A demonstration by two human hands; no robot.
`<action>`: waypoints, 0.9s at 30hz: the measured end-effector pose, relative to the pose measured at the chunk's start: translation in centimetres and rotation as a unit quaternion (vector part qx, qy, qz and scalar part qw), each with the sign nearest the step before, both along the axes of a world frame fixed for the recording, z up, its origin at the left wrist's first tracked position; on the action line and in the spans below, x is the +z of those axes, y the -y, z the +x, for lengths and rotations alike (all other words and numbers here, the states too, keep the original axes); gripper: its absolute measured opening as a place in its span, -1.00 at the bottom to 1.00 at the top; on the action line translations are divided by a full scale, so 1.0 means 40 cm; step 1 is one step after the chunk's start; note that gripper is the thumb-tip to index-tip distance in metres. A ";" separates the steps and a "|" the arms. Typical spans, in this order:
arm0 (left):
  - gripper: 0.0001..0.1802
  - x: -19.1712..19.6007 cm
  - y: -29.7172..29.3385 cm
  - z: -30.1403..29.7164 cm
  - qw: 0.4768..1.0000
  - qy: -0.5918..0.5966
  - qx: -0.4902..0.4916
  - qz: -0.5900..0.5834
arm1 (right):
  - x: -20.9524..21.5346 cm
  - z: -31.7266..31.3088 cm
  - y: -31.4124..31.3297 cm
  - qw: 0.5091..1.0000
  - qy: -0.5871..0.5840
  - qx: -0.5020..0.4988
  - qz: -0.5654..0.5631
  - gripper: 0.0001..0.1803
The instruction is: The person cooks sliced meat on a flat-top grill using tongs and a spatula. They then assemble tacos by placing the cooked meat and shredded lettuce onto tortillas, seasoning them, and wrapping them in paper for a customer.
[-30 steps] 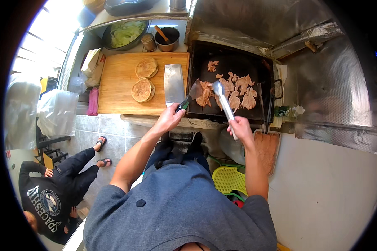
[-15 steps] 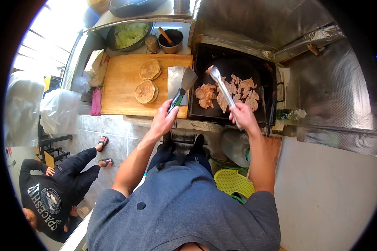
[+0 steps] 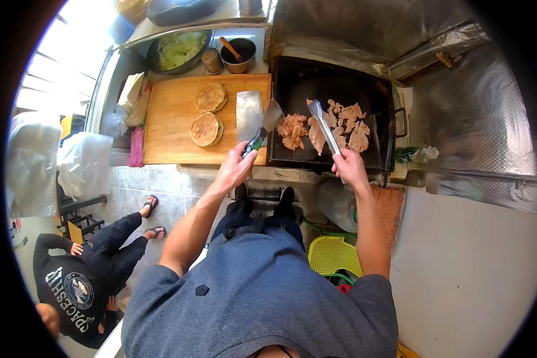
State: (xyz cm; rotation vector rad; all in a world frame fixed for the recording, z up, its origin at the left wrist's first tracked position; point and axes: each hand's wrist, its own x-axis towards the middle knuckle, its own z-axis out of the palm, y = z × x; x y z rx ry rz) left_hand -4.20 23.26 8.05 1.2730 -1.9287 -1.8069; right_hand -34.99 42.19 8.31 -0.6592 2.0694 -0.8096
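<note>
In the head view, I have my left hand wrapped around a scraper, its long axis slanting forward and right over the board's edge beside the griddle. My right hand grips metal tongs that run forward and left above the meat. The browned meat pile sits on the griddle between scraper blade and tongs; the loose slices lie ahead of my right hand, the nearer one. Whether the tongs pinch anything, I cannot tell.
</note>
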 end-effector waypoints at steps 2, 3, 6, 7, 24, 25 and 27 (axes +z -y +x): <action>-0.55 0.004 0.007 0.008 0.999 -0.029 0.024 0.000 | 0.038 0.030 -0.033 0.997 0.068 -0.004 -0.020 -0.74; -0.56 0.002 0.008 0.011 0.999 -0.046 0.027 0.003 | 0.050 0.053 -0.047 0.994 0.105 -0.003 -0.034 -0.76; -0.57 -0.009 0.013 -0.016 0.998 -0.024 -0.023 0.049 | -0.001 0.089 -0.076 0.994 0.110 0.005 -0.012 -0.74; -0.57 -0.022 0.017 -0.026 0.998 -0.004 -0.049 0.044 | -0.014 0.097 -0.068 0.994 0.109 0.010 -0.007 -0.73; -0.58 -0.013 0.003 -0.028 0.999 0.019 -0.035 0.016 | 0.108 0.167 -0.151 0.994 0.102 -0.003 -0.045 -0.75; -0.57 0.003 -0.001 -0.034 0.999 0.019 -0.024 0.023 | 0.094 0.166 -0.138 0.995 0.096 0.003 -0.038 -0.75; -0.57 -0.012 0.002 -0.033 1.000 0.008 -0.025 0.011 | 0.032 0.150 -0.127 0.995 0.094 0.013 -0.011 -0.74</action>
